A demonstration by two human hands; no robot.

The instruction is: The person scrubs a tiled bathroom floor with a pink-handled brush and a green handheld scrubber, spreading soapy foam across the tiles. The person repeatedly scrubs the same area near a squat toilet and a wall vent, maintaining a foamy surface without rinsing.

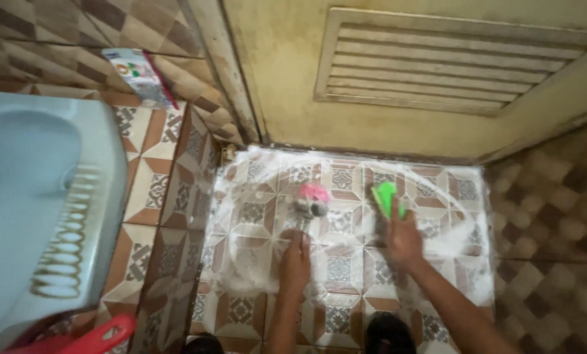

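Green scrub brush (385,198): in my right hand (404,241), pressed to the soapy patterned floor tiles (346,262) right of centre, near the foot of the door. Fingers closed about its handle; arm stretched forward from the lower right, wrist low, forearm nearly straight.

Left hand (296,262): palm down on the wet tiles, left of the brush hand, arm extended straight from the near edge. Whether it is flat or curled around something I cannot tell; motion blur hides the fingers.

Pink-topped object (313,200): on the floor just beyond my left hand, blurred; kind not clear.

Door (438,124): cream, stained, louvred vent in its upper part, far side.

Squat toilet pan (38,196): pale blue, raised, far left.

Packet (139,75): white with coloured print, on the tiled ledge, far left.

Red plastic item (90,337): near left corner, partly cut off.

My feet (388,331): dark, at the near edge.
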